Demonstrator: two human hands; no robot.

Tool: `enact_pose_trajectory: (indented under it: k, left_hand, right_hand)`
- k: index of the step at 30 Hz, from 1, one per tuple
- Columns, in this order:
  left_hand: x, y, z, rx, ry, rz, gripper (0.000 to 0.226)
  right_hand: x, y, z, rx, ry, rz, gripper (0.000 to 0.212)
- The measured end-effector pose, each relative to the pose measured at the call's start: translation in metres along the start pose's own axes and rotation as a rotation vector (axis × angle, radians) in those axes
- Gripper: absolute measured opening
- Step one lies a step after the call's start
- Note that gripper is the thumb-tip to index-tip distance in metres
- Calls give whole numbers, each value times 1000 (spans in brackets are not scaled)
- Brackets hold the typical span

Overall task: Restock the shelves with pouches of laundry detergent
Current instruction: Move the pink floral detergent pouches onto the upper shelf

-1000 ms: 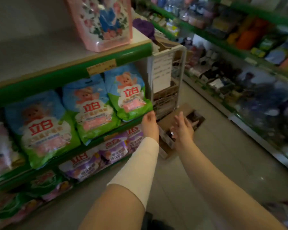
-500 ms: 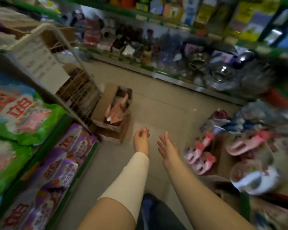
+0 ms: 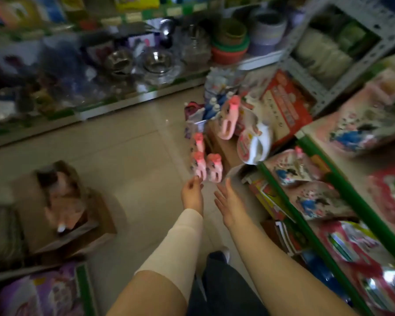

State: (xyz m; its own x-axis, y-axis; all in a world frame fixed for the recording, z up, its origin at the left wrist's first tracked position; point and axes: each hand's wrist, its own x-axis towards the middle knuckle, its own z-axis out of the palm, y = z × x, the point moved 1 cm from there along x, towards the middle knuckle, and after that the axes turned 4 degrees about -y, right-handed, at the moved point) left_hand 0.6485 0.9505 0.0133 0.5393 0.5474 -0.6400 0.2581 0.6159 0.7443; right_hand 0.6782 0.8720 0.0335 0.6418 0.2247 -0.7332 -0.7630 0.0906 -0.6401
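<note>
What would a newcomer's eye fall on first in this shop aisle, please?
Two bare, empty hands, the left hand and the right hand, reach forward at the centre above the tiled floor. Just beyond them stand pink-capped pouches on the floor, with an open cardboard box at lower left.

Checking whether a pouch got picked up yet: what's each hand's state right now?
Left hand: open, fingers loosely curled, holding nothing.
Right hand: open, fingers straight, holding nothing.
</note>
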Motion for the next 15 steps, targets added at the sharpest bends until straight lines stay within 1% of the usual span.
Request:
enact_pose_trajectory:
  k: [2,4,7,9,11,13,15]
  left_hand:
    - [-6,-6,26,45,-79,-26,22]
    - [-17,-12,58,78,-156,-26,16]
    - [-36,-21,100,158,-261,20,19]
    - [-50,-30,129,209,-334,41,14]
    - [-64,-39,159,258,-387,58,20]
    - [-77,-48,187,301,-439,54,17]
    - [-89,-58,217,316,-498,53,15]
  right_hand:
    - [-3,-12,-24,73,58,-20,50]
    - [-7,-27,-52,163,122,-63,49]
    - [-12,-43,-87,263,160,-112,51]
    - [-18,-53,-112,328,169,-137,52]
    - [-25,-65,-139,410,209,-175,49]
    - [-30,-81,-165,493,273,-221,44]
    - [-34,-97,-189,548,300,-254,39]
